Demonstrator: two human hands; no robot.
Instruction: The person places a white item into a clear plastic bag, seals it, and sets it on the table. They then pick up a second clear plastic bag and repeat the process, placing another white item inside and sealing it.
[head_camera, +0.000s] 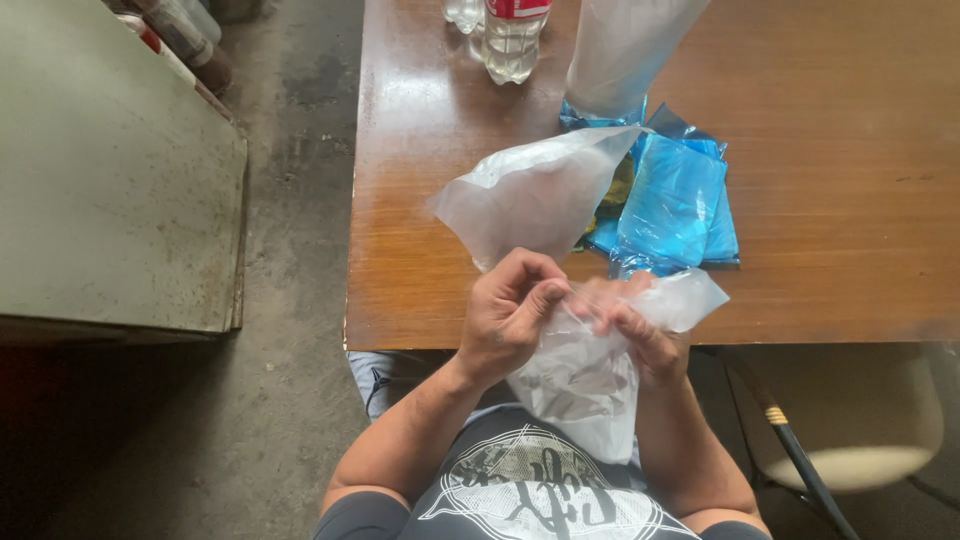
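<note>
pinching a clear plastic bag (585, 385), seemingly empty, between both hands (570, 320).

Both forearms rise from the bottom of the view and meet in front of the chest. The left hand (505, 315) is curled, knuckles up, its thumb and fingers (545, 293) pinched together. The right hand (640, 330) sits just beside it, partly veiled, its fingers bent inward toward the left.

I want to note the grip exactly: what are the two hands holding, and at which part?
Both the left hand and the right hand pinch the translucent white plastic bag at its upper edge.
</note>
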